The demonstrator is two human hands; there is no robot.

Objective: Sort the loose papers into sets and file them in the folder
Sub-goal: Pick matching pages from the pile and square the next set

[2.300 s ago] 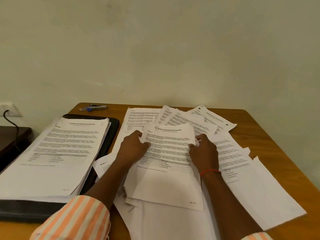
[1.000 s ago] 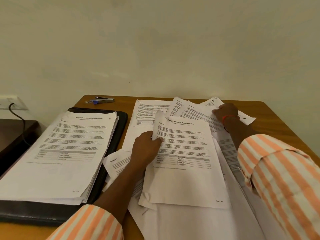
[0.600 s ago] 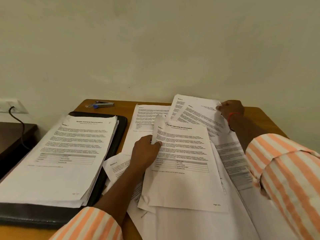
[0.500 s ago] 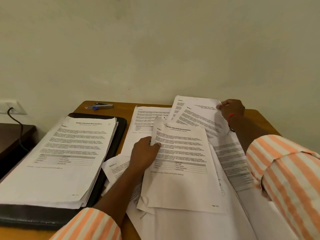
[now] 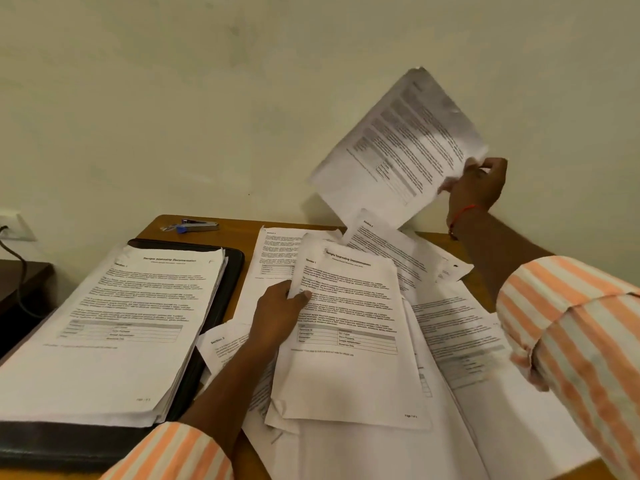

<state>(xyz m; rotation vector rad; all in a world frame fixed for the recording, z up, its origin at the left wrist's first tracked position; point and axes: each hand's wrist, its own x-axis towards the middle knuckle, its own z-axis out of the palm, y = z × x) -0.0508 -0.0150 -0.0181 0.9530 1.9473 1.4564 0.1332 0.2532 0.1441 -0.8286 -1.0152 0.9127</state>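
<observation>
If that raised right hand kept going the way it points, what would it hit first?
Probably the bare wall; nothing else shows beyond the right hand and its sheet, though depth is unclear.

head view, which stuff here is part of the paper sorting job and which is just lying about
In the job: lifted sheet in the right hand; title page pinched by the left hand; loose papers; neat stack on the black folder.
Lying about: stapler; wall socket with its cable; dark side table.
</observation>
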